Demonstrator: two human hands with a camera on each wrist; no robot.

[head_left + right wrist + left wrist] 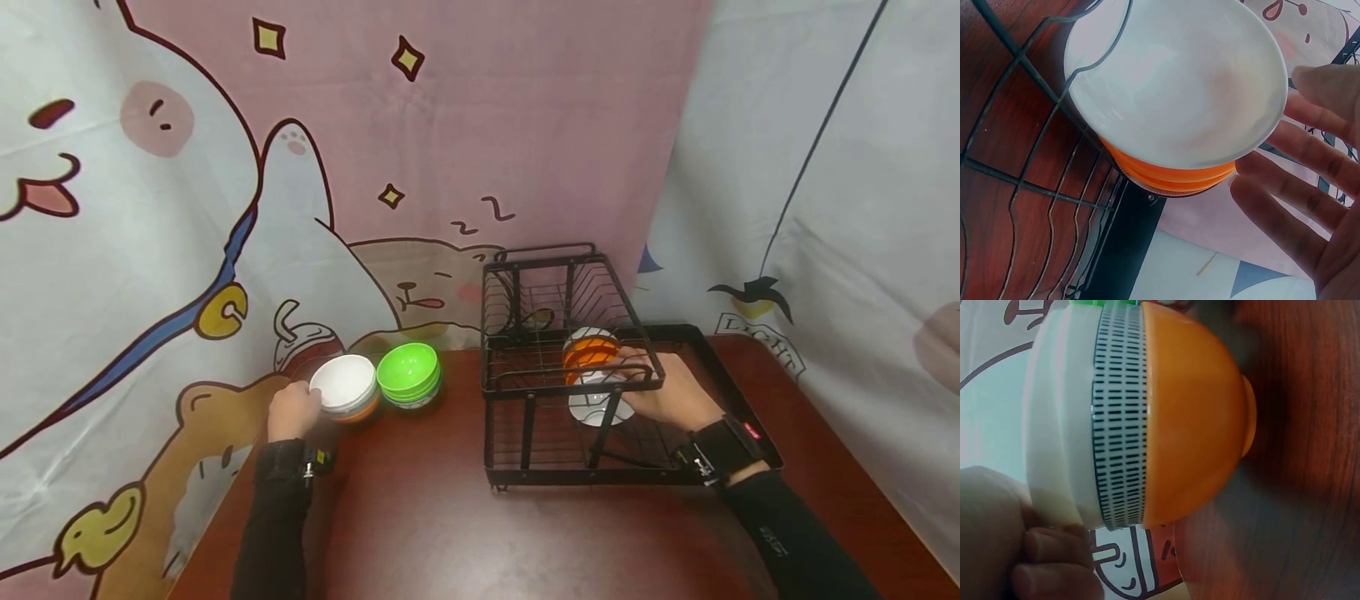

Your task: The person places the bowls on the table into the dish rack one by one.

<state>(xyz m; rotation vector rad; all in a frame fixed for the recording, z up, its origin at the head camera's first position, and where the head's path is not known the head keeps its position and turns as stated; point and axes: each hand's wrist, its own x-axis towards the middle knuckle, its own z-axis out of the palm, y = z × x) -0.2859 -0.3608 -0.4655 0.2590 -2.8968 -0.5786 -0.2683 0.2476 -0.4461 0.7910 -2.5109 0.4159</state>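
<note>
My left hand [294, 410] pinches the rim of a white bowl [343, 381] on top of a stack at the left. Below the white in the left wrist view come a bowl with a dashed dark band [1119, 419] and an orange bowl [1191, 419]. My right hand [675, 392] reaches in at the side of a black two-tier wire dish rack [573, 477]. Its fingers are spread and nearly straight, fingertips at the edge of a stack with a white bowl [1179, 81] over orange bowls [1166, 181]. Rack wires partly cover that stack.
Stacked green bowls [408, 368] stand just right of the left-hand stack. A black tray [693, 342] lies under and right of the rack. Behind the brown table [420, 533] hangs a printed cartoon cloth [480, 125].
</note>
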